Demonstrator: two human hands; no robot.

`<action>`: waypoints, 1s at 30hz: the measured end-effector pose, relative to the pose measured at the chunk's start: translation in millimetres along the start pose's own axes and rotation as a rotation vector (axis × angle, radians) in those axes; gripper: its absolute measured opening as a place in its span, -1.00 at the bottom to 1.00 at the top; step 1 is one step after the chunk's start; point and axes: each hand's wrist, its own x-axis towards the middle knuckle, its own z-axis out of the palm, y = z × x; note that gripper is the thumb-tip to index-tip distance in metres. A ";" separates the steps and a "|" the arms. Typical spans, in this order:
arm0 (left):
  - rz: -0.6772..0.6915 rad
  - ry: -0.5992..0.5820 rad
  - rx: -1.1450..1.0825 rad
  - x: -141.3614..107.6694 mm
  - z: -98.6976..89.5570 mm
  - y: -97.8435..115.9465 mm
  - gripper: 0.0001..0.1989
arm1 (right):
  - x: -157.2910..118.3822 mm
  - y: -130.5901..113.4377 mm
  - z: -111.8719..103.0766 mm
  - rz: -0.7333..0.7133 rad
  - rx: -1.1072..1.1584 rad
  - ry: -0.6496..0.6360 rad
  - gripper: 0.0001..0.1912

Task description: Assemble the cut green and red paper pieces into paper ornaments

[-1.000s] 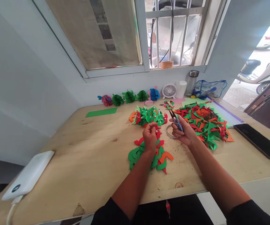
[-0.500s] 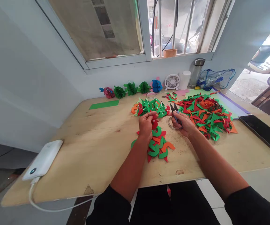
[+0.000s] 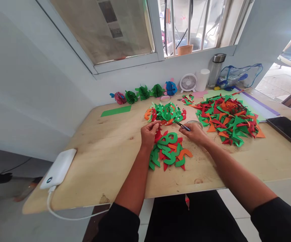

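My left hand [image 3: 149,135] is closed in a pinch, with a curved red paper piece [image 3: 157,135] at its thumb; the fingers partly hide it. My right hand [image 3: 193,132] grips small scissors [image 3: 182,125] with dark blades and a blue handle, their tips pointing left toward my left fingers. Just below the hands lies a loose pile of curved green, red and orange paper cutouts [image 3: 170,158]. Beyond my fingertips is another heap of green, red and orange pieces with small white patches [image 3: 169,112].
A large heap of pointed paper scraps [image 3: 232,117] lies right, beside a black phone [image 3: 288,132]. Paper honeycomb figures [image 3: 143,92], a white fan [image 3: 188,83] and a glass bottle [image 3: 214,72] line the wall. A green strip [image 3: 116,111] and a white power bank [image 3: 59,169] are left.
My right hand has brought the scissors left and lower, and their blades look closer together. My left hand has moved slightly left with the red piece. The whole view has shifted a little.
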 end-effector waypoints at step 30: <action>0.077 0.013 0.078 3.7 -8.1 -12.3 -0.78 | -5.7 -11.6 15.9 -0.016 0.050 -0.019 -0.84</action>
